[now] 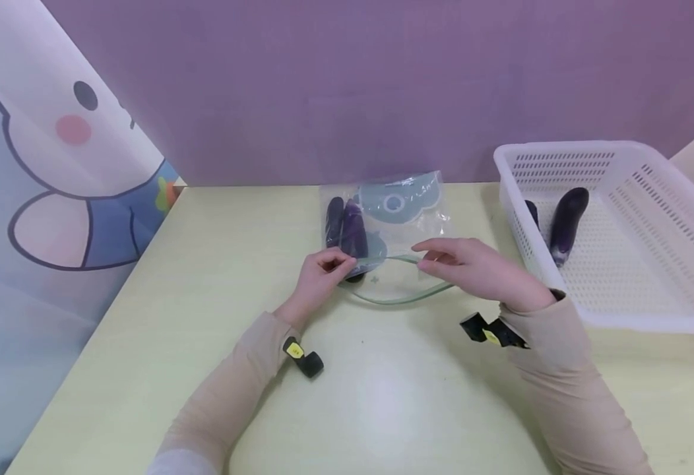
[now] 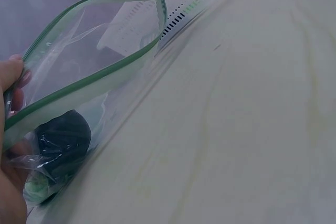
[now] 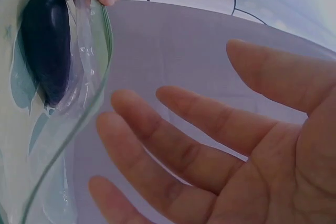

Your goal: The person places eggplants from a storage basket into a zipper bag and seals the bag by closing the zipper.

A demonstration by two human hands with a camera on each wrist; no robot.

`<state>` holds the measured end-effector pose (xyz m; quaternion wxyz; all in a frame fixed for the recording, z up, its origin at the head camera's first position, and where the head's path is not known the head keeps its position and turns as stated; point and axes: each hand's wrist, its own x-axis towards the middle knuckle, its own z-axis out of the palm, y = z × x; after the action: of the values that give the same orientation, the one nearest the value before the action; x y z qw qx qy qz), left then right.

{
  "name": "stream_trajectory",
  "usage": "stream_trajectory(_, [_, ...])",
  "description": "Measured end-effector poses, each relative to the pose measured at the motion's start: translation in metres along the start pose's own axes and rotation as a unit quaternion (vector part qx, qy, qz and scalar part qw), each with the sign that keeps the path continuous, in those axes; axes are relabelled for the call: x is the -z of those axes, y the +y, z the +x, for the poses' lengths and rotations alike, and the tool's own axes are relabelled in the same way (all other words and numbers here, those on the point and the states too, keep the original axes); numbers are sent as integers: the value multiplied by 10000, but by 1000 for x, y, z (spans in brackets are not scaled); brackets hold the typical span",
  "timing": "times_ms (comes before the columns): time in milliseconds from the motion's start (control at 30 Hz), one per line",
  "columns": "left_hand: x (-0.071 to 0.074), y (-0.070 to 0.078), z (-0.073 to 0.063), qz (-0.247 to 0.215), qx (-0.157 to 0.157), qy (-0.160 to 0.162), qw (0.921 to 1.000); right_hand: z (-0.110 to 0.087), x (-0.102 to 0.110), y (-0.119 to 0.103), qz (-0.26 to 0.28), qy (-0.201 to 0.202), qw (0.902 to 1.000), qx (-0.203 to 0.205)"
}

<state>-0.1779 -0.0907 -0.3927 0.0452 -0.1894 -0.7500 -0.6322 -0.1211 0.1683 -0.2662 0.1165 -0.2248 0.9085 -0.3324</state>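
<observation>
A clear zip bag with a green rim and a blue print lies near the back of the table. Its mouth gapes toward me. Inside, along the left side, are two dark purple eggplants; in the right wrist view one eggplant shows through the plastic. My left hand pinches the left end of the bag's rim between thumb and fingers. By the right end of the mouth hovers my right hand. Its fingers are spread and loosely bent, holding nothing, apart from the rim in the right wrist view.
At the right stands a white perforated plastic basket. An eggplant leans inside it, with part of another eggplant behind the left wall. A purple panel rises behind the table, and a cartoon-printed sheet hangs at the left.
</observation>
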Motion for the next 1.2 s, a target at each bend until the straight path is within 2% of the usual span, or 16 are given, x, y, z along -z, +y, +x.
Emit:
stream_trajectory(133, [0, 0, -1, -10, -35, 4, 10000, -1, 3, 3, 28, 86, 10000, 42])
stream_trajectory(567, [1, 0, 0, -71, 21, 42, 10000, -12, 22, 7, 150, 555, 9974, -442])
stream_trajectory(800, [0, -1, -4, -26, 70, 6, 10000, -20, 29, 8, 134, 753, 9958, -503])
stream_trajectory(933, [0, -2, -6, 4, 151, 23, 9999, -25, 41, 5, -38, 716, 9958, -567])
stream_trajectory(1200, [-1, -1, -1, 59, 4, 23, 10000, -31, 77, 5, -194, 752, 9929, -900])
